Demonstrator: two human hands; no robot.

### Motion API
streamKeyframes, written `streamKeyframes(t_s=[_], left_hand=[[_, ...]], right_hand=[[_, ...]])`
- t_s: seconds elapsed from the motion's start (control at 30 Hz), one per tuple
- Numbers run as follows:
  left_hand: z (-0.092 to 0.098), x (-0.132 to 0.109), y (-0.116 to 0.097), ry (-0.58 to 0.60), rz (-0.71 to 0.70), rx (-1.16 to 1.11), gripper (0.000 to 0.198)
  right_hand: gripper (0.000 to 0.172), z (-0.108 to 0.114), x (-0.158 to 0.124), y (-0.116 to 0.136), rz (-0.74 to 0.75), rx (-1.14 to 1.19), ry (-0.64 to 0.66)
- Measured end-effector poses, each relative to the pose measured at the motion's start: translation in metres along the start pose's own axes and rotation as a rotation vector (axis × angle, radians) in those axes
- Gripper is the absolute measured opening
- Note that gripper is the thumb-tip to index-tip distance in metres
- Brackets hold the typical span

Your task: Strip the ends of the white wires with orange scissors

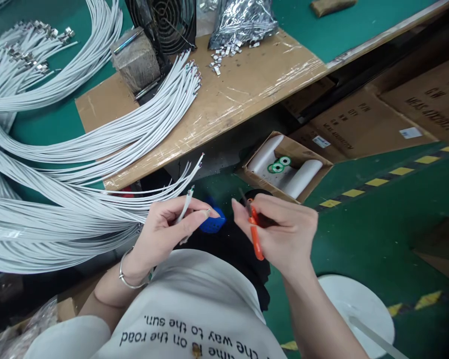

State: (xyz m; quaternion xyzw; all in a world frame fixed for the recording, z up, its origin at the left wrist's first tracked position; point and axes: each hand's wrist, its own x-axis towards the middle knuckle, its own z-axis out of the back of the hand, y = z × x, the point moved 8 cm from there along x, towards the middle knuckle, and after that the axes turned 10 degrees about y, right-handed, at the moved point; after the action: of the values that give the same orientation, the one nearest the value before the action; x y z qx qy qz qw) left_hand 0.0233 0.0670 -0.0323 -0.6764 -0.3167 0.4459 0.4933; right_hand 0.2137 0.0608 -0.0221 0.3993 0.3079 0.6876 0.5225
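Note:
In the lower middle of the head view, my left hand [172, 224] is closed on a white cable [186, 205], whose end with bared coloured wires stands up between the fingers. Thumb and forefinger pinch a small tip that I cannot make out clearly. To its right, my right hand [284, 227] is wrapped round a pair of orange-handled scissors [256, 237], the thin dark blades pointing up and away. The two hands are apart. Beside my left hand, a thick bundle of white cables [71, 209] hangs over the bench edge, with several bared ends spread out.
A fan [168, 22] and a tape-wrapped block [136, 60] stand on the bench cardboard [243, 89]. Behind lies a bag of small metal parts [243, 22], some spilled. Under the bench edge are an open carton [284, 169], a blue basket [214, 223] and a white round stool [355, 309].

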Motion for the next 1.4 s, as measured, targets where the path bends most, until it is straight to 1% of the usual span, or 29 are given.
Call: streamKeyframes(t_s=[0.07,0.1,0.17,0.23,0.27,0.37,0.53,0.6,0.67,0.73,0.83,0.9,0.97,1.03,1.13,1.27,1.4], left_hand=[[-0.001,0.001,0.003,0.028,0.032,-0.047,0.024],[0.0,0.001,0.004,0.033,0.047,-0.048,0.025],[0.001,0.001,0.007,0.041,0.072,-0.022,0.03],[0.0,0.001,0.01,0.064,0.097,0.005,0.035],[0.0,0.0,0.011,0.077,0.105,0.015,0.037],[-0.003,0.0,0.012,0.108,0.107,0.032,0.039],[-0.004,0.0,0.012,0.117,0.077,0.05,0.04],[-0.005,-0.001,0.013,0.127,0.078,0.071,0.041],[-0.006,-0.001,0.012,0.144,0.072,0.097,0.039],[-0.006,-0.001,0.005,0.125,0.009,0.121,0.033],[-0.004,-0.002,-0.006,0.055,-0.127,0.162,0.02],[-0.003,-0.003,-0.007,0.013,-0.176,0.16,0.018],[-0.002,-0.005,-0.004,-0.031,-0.173,0.122,0.019],[-0.001,-0.006,0.001,-0.055,-0.15,0.062,0.017],[-0.003,-0.006,0.002,-0.041,-0.124,0.006,0.016],[-0.004,-0.004,-0.003,-0.056,-0.095,0.077,0.022],[-0.008,-0.002,-0.007,-0.032,-0.079,0.081,0.022]], right_hand=[[0.053,0.005,-0.001,-0.012,-0.113,0.072,-0.049],[0.049,0.007,-0.001,-0.017,-0.162,0.116,-0.065],[0.034,0.011,-0.001,-0.024,-0.214,0.211,-0.09],[0.017,0.011,0.003,-0.024,-0.207,0.303,-0.086],[0.012,0.009,0.006,-0.023,-0.19,0.341,-0.072],[0.004,0.001,0.017,-0.012,-0.135,0.419,0.02],[0.01,-0.015,0.032,0.003,-0.134,0.488,0.163],[0.015,-0.019,0.034,0.006,-0.118,0.513,0.187],[0.016,-0.02,0.035,0.006,-0.109,0.521,0.185],[0.016,-0.02,0.034,0.004,-0.116,0.513,0.167],[0.016,-0.02,0.033,0.001,-0.134,0.511,0.153],[0.014,-0.022,0.033,0.001,-0.137,0.526,0.158],[0.016,-0.023,0.032,0.0,-0.15,0.536,0.16],[0.022,-0.024,0.031,-0.002,-0.168,0.536,0.17],[0.024,-0.024,0.03,-0.002,-0.167,0.541,0.175],[0.02,-0.022,0.028,-0.001,-0.15,0.561,0.176],[0.027,-0.022,0.026,0.002,-0.11,0.551,0.15]])
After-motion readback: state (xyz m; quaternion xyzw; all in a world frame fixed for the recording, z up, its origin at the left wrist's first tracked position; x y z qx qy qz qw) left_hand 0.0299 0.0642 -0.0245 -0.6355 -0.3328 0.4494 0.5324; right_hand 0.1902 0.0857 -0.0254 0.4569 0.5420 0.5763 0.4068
